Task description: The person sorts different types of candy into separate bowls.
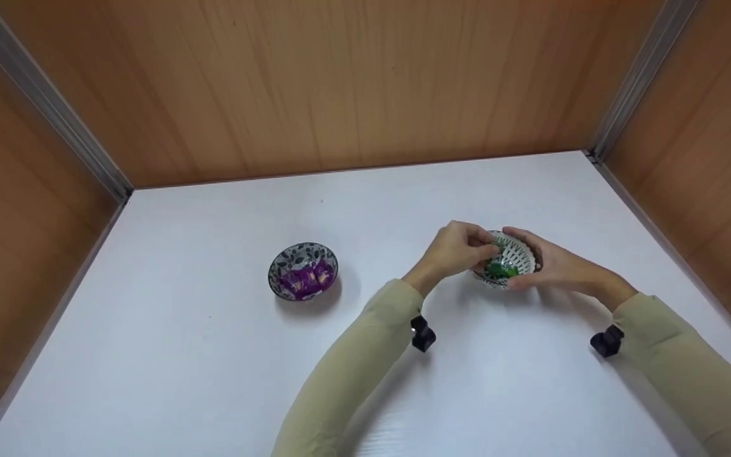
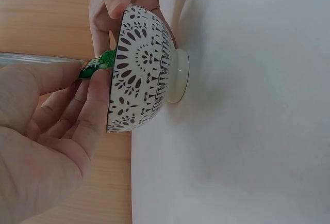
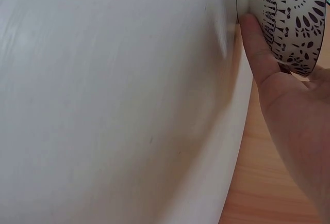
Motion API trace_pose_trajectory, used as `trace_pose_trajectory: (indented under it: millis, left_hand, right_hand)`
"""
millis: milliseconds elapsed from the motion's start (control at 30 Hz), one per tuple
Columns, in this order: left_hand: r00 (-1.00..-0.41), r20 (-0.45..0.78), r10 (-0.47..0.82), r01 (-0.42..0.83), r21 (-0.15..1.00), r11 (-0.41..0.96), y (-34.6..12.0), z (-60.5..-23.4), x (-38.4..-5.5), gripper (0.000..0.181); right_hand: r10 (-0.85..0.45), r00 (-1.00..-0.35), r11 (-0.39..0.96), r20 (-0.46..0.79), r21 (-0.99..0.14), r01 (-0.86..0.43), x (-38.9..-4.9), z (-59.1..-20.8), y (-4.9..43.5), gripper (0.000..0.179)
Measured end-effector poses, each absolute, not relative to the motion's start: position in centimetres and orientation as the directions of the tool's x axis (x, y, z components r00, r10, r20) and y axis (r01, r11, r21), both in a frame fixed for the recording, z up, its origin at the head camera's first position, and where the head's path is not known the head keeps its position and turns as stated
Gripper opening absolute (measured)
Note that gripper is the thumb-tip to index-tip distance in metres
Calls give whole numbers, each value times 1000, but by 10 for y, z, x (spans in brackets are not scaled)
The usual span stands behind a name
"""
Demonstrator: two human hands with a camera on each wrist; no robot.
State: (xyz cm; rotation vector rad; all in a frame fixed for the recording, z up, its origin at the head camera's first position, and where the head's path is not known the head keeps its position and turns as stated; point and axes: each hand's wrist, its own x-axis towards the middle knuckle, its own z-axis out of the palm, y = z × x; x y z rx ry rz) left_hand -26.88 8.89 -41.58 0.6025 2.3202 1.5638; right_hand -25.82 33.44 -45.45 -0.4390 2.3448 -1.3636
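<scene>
My right hand grips a white bowl with a dark leaf-and-dot pattern on its outside, thumb and fingers spread around its right side. Green wrapped candies lie inside it. At the bowl's left rim, my left hand pinches a green-wrapped candy between thumb and finger. The left wrist view shows this wrapper level with the rim, part of it behind the bowl's edge. In the right wrist view, a finger of the right hand reaches under the bowl to its foot.
A second bowl, blue-and-white with a leaf pattern, stands left of the hands and holds several purple wrapped candies. The white table is bounded by wooden panels at the back and both sides.
</scene>
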Motion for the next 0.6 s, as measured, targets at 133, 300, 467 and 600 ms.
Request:
trace_pose_trajectory:
  millis: [133,300,467,600]
  left_hand:
    - [-880,-25,474,170,916,363,91,-417,-269,33]
    - [-880,-29,475,181,903,391,94,-417,-268,31]
    - [-883,-34,469,166,910,379,93,-418,-268,24]
    - [-884,-36,467,161,914,374,92,-420,-268,22]
  right_hand:
    - [-455,-874,457,-168,-887,-68,-257,-455,334,103]
    - [-444,-882,467,-160,-881,-75,-256,-456,337,102]
    - [-437,-886,483,-154,-871,-87,-259,-457,337,101]
    - [-444,-881,487,-162,-869,-85,-260,-458,336,102]
